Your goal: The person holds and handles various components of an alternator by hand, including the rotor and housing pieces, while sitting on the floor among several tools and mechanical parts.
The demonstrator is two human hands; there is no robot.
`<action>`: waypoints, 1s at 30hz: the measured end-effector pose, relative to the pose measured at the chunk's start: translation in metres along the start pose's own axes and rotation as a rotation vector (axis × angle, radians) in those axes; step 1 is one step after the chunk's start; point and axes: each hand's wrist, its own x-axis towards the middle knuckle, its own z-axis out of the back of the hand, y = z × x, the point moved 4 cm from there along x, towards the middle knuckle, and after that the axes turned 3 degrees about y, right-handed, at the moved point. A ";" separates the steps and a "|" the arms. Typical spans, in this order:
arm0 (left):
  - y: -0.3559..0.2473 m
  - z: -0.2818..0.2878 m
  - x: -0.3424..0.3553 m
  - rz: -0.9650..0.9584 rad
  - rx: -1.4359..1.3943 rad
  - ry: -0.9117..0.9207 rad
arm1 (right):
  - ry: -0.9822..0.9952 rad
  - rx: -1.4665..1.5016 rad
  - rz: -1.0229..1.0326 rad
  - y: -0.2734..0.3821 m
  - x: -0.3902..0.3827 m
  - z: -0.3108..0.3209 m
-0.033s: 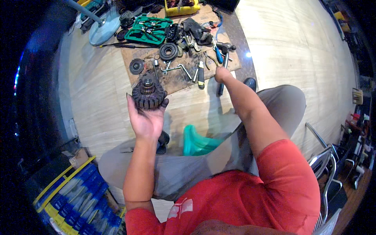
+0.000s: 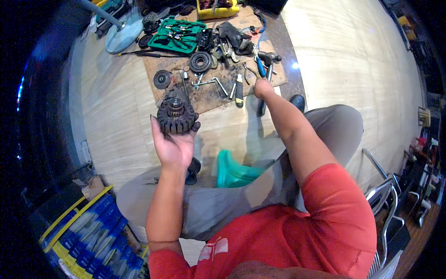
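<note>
On the fingers and palm of my left hand (image 2: 175,151) rests a blackened round rotor (image 2: 176,122). Its rim is slotted and a stepped shaft end points up. The fingers curl round its lower edge. My right hand (image 2: 263,87) is closed round the handle of a hammer (image 2: 269,72). The hammer's head lies at the far end, by the cardboard's right edge, and its handle runs back past my fist. Close to this hand are a blue-handled screwdriver (image 2: 260,69), a pair of pliers (image 2: 249,70) and a black-and-yellow utility knife (image 2: 239,91).
Stained cardboard (image 2: 211,100) carries a black pulley (image 2: 200,62), a smaller disc (image 2: 162,79), a bent wrench (image 2: 219,85) and dark gloves (image 2: 236,38). Behind are a green tool case (image 2: 173,38) and yellow bin (image 2: 218,12). A green stool (image 2: 225,172) stands between my legs; a metal chair (image 2: 388,195) is at right.
</note>
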 end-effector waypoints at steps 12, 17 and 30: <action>0.005 0.030 0.027 0.048 0.056 0.134 | -0.204 -0.027 -0.221 0.041 0.048 0.001; 0.005 0.026 0.028 0.006 0.021 0.139 | -0.161 0.023 -0.292 0.029 0.051 -0.007; -0.012 -0.015 0.012 0.010 -0.097 0.205 | 0.409 2.149 0.329 -0.008 0.040 0.044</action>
